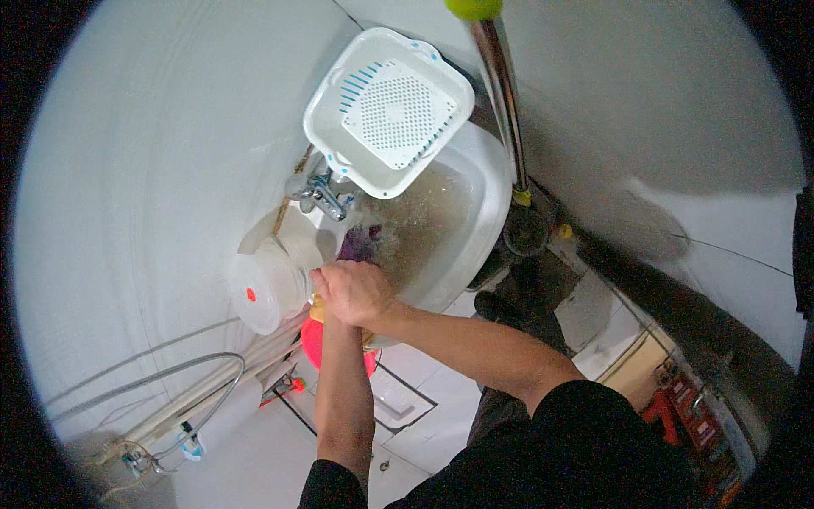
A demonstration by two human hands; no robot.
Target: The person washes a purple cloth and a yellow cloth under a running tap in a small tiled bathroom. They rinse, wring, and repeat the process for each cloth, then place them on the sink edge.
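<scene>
A dark purple cloth (357, 245) hangs in the murky water of a white washbasin (493, 184), below the chrome faucet (325, 198). Over the basin's near left edge, my right hand (357, 292) is closed on the cloth's near end, its knuckles upward. My left forearm comes up beneath it; the left hand is mostly hidden under the right, so its grip cannot be made out. The water looks stirred and splashing around the cloth.
A white plastic basket (394, 121) with a perforated insert rests across the basin's back. Left of my hands stands a translucent plastic container (261, 296). A red basin (315, 347) lies below. A metal pole (505, 108) rises at the right, and a shower hose (210, 357) runs along the left wall.
</scene>
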